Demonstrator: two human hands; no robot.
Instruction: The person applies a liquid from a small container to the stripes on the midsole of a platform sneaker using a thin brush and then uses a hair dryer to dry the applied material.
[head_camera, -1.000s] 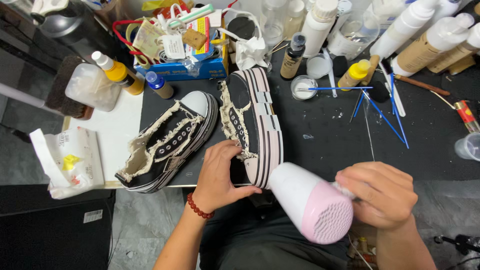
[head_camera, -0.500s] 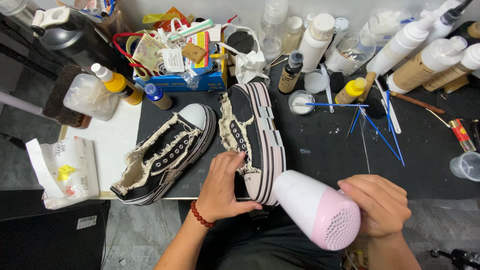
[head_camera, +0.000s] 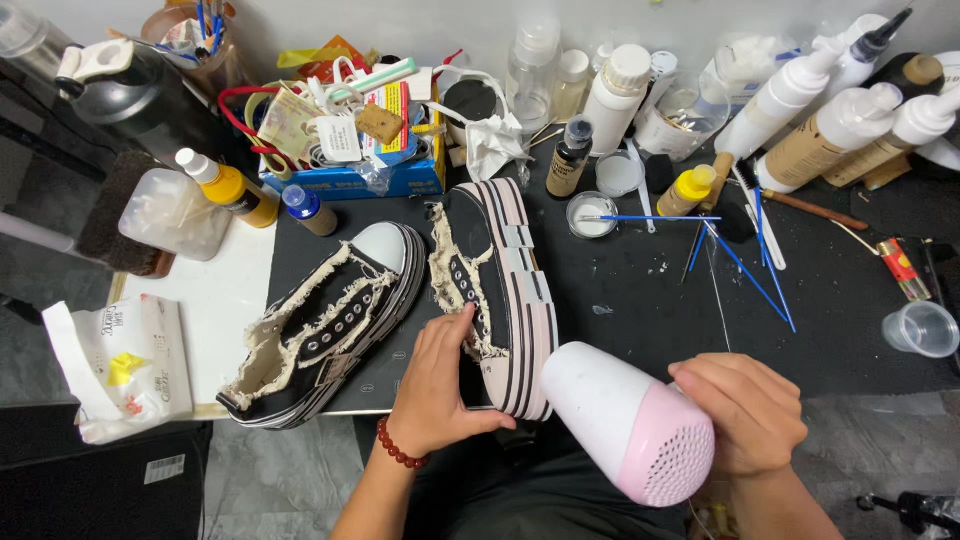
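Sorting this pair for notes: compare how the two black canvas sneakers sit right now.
The right black canvas sneaker lies tipped on its side, striped pale sole showing, gripped by the left hand. The left black canvas sneaker rests upright on its sole, untouched. Both have frayed cream edging and no laces.

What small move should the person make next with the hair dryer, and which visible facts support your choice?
Probably swing the pink and white hair dryer along the striped sole of the black sneaker. The right hand holds the dryer with its nozzle at the heel end only, while the left hand props the shoe on its side, leaving the sole's toe end farthest from the nozzle.
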